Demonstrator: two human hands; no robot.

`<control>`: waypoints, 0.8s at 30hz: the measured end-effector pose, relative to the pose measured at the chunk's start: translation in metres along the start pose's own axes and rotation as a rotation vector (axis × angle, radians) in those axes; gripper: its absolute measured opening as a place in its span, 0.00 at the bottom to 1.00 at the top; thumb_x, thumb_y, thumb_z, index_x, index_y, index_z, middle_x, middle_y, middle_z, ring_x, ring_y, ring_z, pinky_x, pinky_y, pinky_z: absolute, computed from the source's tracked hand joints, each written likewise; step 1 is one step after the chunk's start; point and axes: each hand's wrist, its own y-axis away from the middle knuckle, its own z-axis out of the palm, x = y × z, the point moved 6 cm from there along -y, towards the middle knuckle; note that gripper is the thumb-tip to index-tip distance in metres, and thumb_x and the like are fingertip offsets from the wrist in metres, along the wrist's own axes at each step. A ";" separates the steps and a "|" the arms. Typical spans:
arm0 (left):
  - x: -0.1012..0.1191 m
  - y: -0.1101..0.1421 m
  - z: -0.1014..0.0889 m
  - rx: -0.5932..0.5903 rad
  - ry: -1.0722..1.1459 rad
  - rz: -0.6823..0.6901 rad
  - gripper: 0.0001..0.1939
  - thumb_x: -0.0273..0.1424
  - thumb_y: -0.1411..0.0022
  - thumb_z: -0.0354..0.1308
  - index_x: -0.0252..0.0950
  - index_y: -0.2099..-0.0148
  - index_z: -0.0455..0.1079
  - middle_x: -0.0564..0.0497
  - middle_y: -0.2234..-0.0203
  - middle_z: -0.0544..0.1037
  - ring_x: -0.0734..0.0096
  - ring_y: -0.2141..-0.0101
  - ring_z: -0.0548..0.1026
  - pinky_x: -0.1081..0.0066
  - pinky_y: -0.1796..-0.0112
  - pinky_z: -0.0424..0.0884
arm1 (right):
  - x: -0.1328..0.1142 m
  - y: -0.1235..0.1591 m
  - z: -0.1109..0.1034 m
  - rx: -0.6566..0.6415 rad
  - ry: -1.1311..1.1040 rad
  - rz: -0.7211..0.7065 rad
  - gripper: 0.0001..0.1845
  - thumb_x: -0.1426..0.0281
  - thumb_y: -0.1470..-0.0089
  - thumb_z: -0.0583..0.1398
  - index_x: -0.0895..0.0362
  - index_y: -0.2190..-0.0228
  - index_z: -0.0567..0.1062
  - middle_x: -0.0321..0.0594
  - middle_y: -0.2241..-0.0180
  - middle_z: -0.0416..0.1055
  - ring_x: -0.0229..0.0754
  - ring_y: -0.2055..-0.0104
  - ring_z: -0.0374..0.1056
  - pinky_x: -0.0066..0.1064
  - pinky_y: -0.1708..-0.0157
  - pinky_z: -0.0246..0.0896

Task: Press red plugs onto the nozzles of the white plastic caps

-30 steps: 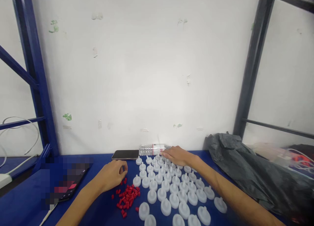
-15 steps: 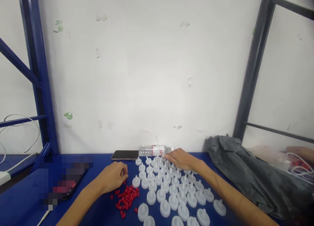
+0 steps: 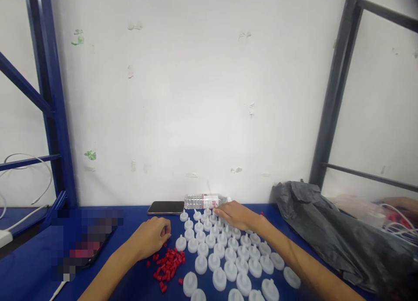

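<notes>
Several white plastic caps with raised stems (image 3: 225, 253) stand in rows on the blue table (image 3: 39, 270). A small pile of red plastic pieces (image 3: 168, 264) lies to their left. My left hand (image 3: 150, 238) rests curled just above that pile, fingers pinched; what is in them is hidden. My right hand (image 3: 237, 216) reaches over the far rows of caps, fingers bent down onto them near a lying water bottle (image 3: 204, 201).
A dark phone (image 3: 161, 207) lies by the bottle against the white wall. Another phone (image 3: 88, 249) lies at the left. A crumpled black plastic bag (image 3: 329, 231) fills the right. Another person's hand (image 3: 401, 203) shows at the far right near cables.
My right hand has slid slightly left and nearer along the far caps. The left hand has barely moved. The view has shifted a little.
</notes>
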 end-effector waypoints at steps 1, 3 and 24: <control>0.001 0.000 -0.001 0.011 0.001 0.006 0.05 0.29 0.40 0.56 0.39 0.67 0.72 0.53 0.73 0.79 0.65 0.72 0.75 0.70 0.72 0.58 | -0.001 0.000 -0.002 0.012 0.003 -0.008 0.15 0.59 0.35 0.57 0.58 0.60 0.75 0.38 0.62 0.75 0.39 0.62 0.73 0.39 0.58 0.70; 0.002 0.001 -0.005 0.048 0.005 0.015 0.06 0.30 0.38 0.55 0.39 0.66 0.72 0.53 0.73 0.78 0.64 0.71 0.75 0.70 0.71 0.58 | -0.003 0.002 -0.010 0.050 0.003 -0.015 0.16 0.60 0.32 0.54 0.58 0.59 0.76 0.39 0.62 0.77 0.41 0.61 0.74 0.41 0.55 0.69; 0.080 0.017 0.002 0.322 0.321 0.330 0.12 0.38 0.28 0.48 0.43 0.53 0.71 0.53 0.60 0.79 0.68 0.63 0.77 0.70 0.61 0.71 | -0.075 0.062 -0.021 0.296 0.119 -0.227 0.14 0.70 0.34 0.55 0.54 0.47 0.70 0.45 0.52 0.73 0.45 0.50 0.70 0.39 0.50 0.68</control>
